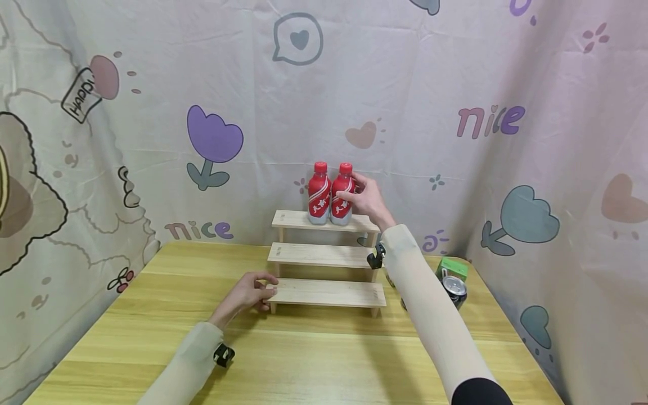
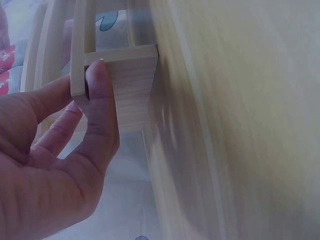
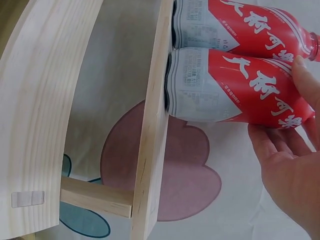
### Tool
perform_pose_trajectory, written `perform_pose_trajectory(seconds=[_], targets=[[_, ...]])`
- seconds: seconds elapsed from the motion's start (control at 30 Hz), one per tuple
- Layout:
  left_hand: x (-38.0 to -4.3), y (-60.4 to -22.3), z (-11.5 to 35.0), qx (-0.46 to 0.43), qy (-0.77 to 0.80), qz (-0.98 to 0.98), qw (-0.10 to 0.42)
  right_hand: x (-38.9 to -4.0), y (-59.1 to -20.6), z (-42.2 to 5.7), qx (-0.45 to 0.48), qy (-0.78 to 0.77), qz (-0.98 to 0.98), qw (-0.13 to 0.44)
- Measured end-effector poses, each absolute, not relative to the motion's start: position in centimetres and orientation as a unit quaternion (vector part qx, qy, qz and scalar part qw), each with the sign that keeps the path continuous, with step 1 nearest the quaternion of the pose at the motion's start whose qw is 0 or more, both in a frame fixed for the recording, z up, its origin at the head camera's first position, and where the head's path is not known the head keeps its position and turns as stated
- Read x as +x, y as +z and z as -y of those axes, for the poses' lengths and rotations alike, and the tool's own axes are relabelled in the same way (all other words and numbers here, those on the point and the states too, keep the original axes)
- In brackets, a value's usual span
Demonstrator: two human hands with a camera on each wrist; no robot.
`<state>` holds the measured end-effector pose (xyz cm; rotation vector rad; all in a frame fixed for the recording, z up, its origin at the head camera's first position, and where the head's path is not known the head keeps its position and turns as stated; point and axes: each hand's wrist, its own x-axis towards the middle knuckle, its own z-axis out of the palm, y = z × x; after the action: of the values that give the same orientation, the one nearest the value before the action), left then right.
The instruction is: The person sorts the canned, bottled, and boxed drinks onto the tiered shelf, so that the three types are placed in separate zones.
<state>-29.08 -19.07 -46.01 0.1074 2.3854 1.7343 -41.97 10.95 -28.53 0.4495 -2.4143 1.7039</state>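
Two red and silver-grey soda bottles with red caps stand side by side on the top step of a three-step wooden shelf (image 1: 324, 292). My right hand (image 1: 372, 199) holds the right bottle (image 1: 342, 198) from its right side, thumb in front and fingers around the far side. Next to it, the left bottle (image 1: 319, 197) is upright and untouched. In the right wrist view, the held bottle (image 3: 200, 85) has its base against the step. My left hand (image 1: 243, 295) pinches the left end of the lowest step (image 2: 78, 50), with a finger and thumb around the board.
On the right of the wooden table (image 1: 243, 365) stand a dark can (image 1: 454, 287) and a green box (image 1: 453, 268), behind my right forearm. Other items there are mostly hidden by the sleeve. A printed curtain (image 1: 283, 112) hangs behind the shelf.
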Motion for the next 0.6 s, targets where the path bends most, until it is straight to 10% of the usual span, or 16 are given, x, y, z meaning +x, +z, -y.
perform_pose_trajectory(seconds=[0.6], targets=[[-29.1,-46.1,19.1,0.032,0.575,-0.813,0.093,-40.9,-29.7,-11.9,0.144,0.645,0.746,0.080]])
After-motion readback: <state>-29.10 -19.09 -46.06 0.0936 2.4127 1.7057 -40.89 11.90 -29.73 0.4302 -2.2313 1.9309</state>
